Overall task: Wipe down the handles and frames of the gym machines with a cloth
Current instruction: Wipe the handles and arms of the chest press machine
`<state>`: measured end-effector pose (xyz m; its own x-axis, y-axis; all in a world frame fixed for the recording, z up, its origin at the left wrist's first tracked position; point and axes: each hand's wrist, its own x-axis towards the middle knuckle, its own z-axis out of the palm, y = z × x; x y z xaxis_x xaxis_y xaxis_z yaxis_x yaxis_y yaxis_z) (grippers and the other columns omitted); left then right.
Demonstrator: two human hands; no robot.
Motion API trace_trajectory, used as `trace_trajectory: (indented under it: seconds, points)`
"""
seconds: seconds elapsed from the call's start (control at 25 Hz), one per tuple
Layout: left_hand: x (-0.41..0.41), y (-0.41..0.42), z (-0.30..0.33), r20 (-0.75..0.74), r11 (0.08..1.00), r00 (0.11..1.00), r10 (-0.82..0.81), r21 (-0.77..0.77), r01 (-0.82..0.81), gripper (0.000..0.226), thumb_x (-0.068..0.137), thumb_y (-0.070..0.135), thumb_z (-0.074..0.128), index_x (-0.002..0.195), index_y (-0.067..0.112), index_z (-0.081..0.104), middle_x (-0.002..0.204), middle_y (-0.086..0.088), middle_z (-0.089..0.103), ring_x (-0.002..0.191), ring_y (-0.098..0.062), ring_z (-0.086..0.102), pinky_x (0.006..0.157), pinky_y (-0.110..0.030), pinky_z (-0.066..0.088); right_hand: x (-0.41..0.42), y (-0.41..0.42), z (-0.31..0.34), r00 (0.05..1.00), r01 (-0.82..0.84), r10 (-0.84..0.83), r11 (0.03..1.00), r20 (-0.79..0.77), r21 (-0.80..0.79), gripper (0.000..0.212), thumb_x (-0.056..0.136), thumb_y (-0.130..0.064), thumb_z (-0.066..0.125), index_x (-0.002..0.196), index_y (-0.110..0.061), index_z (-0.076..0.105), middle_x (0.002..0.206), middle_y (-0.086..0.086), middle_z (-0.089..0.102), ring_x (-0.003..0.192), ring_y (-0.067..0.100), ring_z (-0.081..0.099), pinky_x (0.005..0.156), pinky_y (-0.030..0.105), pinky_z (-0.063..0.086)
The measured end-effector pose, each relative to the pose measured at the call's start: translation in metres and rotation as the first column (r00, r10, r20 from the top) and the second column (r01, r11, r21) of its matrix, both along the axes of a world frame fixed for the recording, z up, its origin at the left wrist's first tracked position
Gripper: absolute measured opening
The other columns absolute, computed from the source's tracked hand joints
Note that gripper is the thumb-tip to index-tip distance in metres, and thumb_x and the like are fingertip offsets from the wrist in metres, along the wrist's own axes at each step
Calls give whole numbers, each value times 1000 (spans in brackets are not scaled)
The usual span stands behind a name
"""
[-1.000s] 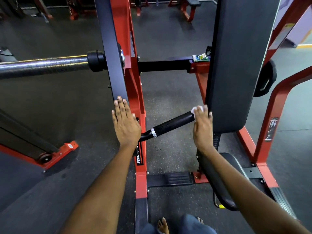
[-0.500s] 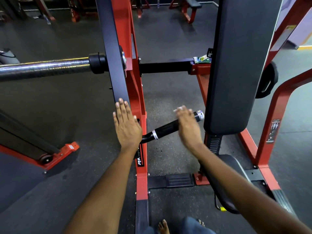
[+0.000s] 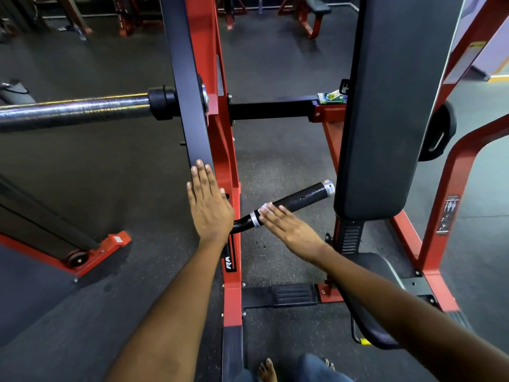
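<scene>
A black handle with a silver end cap sticks out to the right from the red machine frame. My right hand lies flat over the handle's inner part near its silver ring, fingers straight, pressing a white cloth of which only a small edge shows at my fingertips. My left hand rests flat, fingers straight, on the black upright bar of the frame.
A chrome weight sleeve juts left from the frame. The tall black back pad and seat stand at the right. A small green packet lies on the crossbar. Other red machines stand at the back, and my bare foot is below.
My right hand has slid with the cloth down the handle from its silver-capped outer end toward the frame. The left hand has stayed on the black upright.
</scene>
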<state>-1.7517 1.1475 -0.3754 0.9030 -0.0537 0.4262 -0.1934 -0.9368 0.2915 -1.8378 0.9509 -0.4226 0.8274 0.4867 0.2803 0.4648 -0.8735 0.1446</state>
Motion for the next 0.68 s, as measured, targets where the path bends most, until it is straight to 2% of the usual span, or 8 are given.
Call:
trace_trajectory:
  seconds: [0.12,0.2,0.32,0.4,0.48,0.56,0.64,0.68]
  points:
    - [1,1,-1,3,1000,1000,-2,-1,2,64,97,17,32,150,4,-3,161,-13,3,148,-26,2,121,-43,10,-7,-44,8,999,32,-30,999,45,-43,70,77,13,22,145,-3,27,153,13,25,143,28,17,118,40,10]
    - [0,2,-1,1,1000,1000,-5,-3,5,64,98,17,31,150,4,-4,161,-13,2,148,-26,1,121,-43,10,-10,-64,10,995,76,-75,997,72,-15,69,78,14,24,145,-4,27,153,11,26,144,25,12,118,41,13]
    - [0,2,-2,-3,1000,1000,-3,5,3,64,98,17,31,150,4,-4,161,-13,1,148,-26,0,121,-43,9,-18,-83,13,959,242,-263,954,104,177,76,73,21,36,144,-4,26,151,13,29,145,20,7,118,40,11]
    - [1,1,-2,-5,1000,1000,-2,5,2,63,98,17,31,150,4,-3,161,-13,0,148,-26,-1,121,-43,9,-23,-81,14,886,413,-460,843,65,346,82,68,25,36,144,-3,26,152,13,25,145,20,5,119,37,7]
    - [1,1,-2,0,1000,1000,-4,3,4,63,98,17,32,151,3,-1,161,-13,1,148,-26,0,121,-43,8,-31,-64,4,838,493,-546,764,10,416,79,70,24,31,144,-1,28,153,14,22,144,23,12,119,35,5]
    - [1,0,-2,5,1000,1000,-7,0,7,63,98,16,33,151,2,1,160,-13,2,148,-26,0,121,-44,9,-43,-46,-17,868,464,-497,795,-20,389,75,70,23,32,142,1,34,150,16,29,141,27,23,119,37,10]
    - [1,0,-2,1,1000,1000,-6,5,6,63,98,16,33,151,2,3,160,-14,3,148,-26,1,120,-44,10,-56,-33,-29,888,453,-443,795,-125,403,63,76,20,39,135,0,45,140,17,45,131,31,43,115,40,26]
    - [1,0,-3,0,1000,1000,-5,10,5,63,98,16,33,151,2,3,160,-14,3,148,-26,1,120,-44,11,-62,-28,-26,859,510,-455,714,-235,480,52,82,15,42,131,-2,51,131,17,55,120,32,53,106,39,38]
